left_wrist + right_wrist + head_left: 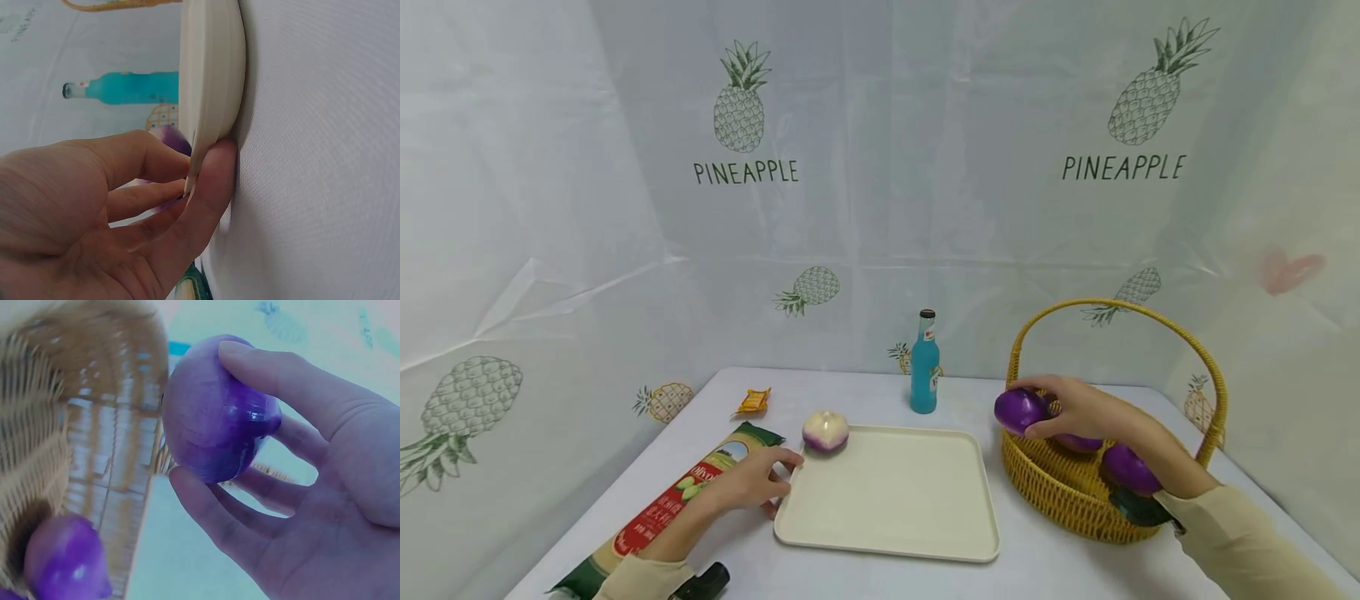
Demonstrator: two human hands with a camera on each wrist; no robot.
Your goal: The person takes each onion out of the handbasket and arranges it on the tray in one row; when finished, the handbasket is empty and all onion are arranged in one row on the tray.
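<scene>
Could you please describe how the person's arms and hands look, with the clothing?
The left hand and right hand are bare, with no glove or ring visible. The left sleeve and right sleeve look plain, pale beige, and end short of the hands. A black device shows beside the left sleeve, probably the wrist camera.

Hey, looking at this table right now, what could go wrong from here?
First, the purple onion looks smooth and glossy in the right hand, so it might slip from the fingertips and drop by the basket.

Second, the left hand pinches the tray's edge; lifting it could set the round white-and-purple onion at the far left corner rolling.

Third, the right forearm crosses close to the basket handle and might knock it.
</scene>
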